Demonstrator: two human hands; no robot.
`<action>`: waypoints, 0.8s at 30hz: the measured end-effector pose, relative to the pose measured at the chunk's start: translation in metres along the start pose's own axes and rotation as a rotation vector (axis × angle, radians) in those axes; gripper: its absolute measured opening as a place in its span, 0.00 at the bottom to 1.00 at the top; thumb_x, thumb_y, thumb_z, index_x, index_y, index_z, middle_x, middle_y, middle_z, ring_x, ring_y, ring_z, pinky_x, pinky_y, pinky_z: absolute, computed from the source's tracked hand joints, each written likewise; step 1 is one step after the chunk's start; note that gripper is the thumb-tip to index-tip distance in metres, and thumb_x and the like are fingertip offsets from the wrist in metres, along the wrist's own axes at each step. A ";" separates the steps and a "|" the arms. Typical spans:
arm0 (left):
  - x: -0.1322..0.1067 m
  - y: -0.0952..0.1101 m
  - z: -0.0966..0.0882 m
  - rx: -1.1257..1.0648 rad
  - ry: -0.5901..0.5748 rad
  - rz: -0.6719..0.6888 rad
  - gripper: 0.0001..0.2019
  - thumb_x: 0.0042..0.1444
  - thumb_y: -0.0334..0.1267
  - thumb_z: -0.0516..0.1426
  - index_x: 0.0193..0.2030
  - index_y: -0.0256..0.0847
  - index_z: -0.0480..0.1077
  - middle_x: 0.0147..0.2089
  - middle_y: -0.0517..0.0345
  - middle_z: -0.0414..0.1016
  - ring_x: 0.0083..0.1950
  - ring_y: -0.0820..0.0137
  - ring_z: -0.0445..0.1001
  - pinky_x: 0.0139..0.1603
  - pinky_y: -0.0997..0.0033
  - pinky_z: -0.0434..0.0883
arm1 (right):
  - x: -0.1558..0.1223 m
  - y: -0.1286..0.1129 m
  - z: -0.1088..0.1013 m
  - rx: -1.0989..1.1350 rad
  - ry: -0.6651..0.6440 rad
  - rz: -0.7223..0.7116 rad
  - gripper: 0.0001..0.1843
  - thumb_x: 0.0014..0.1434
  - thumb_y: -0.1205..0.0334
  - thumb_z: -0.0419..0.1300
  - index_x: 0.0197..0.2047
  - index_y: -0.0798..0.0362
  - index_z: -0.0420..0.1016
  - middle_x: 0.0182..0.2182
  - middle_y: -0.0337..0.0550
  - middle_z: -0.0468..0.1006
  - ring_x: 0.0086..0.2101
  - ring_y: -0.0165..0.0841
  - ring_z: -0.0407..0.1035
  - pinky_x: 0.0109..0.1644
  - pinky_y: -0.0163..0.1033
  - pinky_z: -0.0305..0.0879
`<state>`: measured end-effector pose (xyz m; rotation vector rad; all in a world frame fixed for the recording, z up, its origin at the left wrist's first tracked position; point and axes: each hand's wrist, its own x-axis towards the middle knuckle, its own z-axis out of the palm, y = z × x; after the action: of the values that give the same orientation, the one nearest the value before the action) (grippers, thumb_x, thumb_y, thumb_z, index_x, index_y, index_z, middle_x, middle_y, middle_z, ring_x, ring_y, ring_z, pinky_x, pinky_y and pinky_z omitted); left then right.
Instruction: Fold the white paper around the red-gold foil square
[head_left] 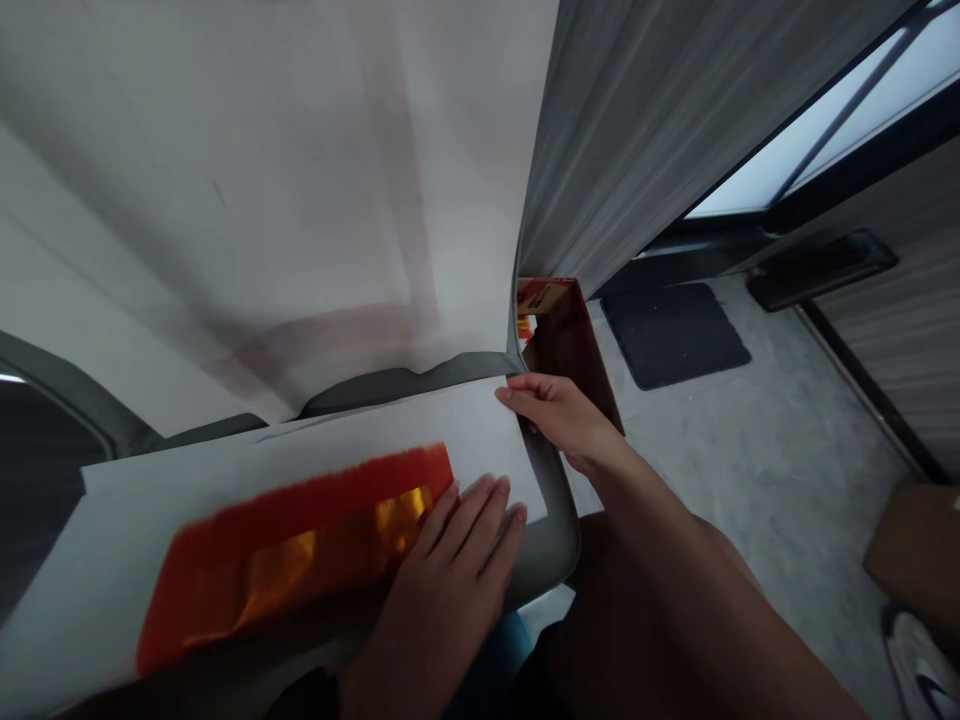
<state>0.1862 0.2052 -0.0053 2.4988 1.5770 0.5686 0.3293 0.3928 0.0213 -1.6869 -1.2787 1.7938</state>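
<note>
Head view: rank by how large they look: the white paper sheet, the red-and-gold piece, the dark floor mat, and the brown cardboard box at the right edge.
1. White paper sheet
2. Red-and-gold piece
Smaller, unranked: dark floor mat and brown cardboard box; they look close, and the frame cuts off the box.

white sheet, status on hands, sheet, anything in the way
Left hand flat, partly covering red-and-gold panel. Right hand pinching white sheet at upper right corner. Sheet lying across grey surface. Only left hand in panel's way.
</note>
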 end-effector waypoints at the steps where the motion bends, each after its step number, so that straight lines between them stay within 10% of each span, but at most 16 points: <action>1: -0.002 0.001 0.002 -0.004 0.010 0.001 0.20 0.73 0.37 0.53 0.69 0.43 0.69 0.75 0.55 0.68 0.77 0.61 0.63 0.77 0.52 0.60 | 0.000 0.000 0.000 -0.003 -0.003 -0.002 0.09 0.57 0.55 0.69 0.35 0.51 0.80 0.31 0.40 0.80 0.29 0.30 0.69 0.32 0.36 0.64; 24: 0.000 -0.002 -0.005 -0.035 -0.072 -0.052 0.25 0.71 0.45 0.57 0.73 0.45 0.65 0.77 0.57 0.65 0.76 0.59 0.64 0.76 0.50 0.63 | 0.001 0.004 0.001 -0.073 0.008 -0.044 0.16 0.55 0.46 0.68 0.34 0.50 0.78 0.29 0.40 0.77 0.28 0.30 0.65 0.30 0.36 0.59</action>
<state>0.1824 0.2054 -0.0011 2.4165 1.5873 0.4892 0.3295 0.3906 0.0174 -1.6893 -1.3829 1.7332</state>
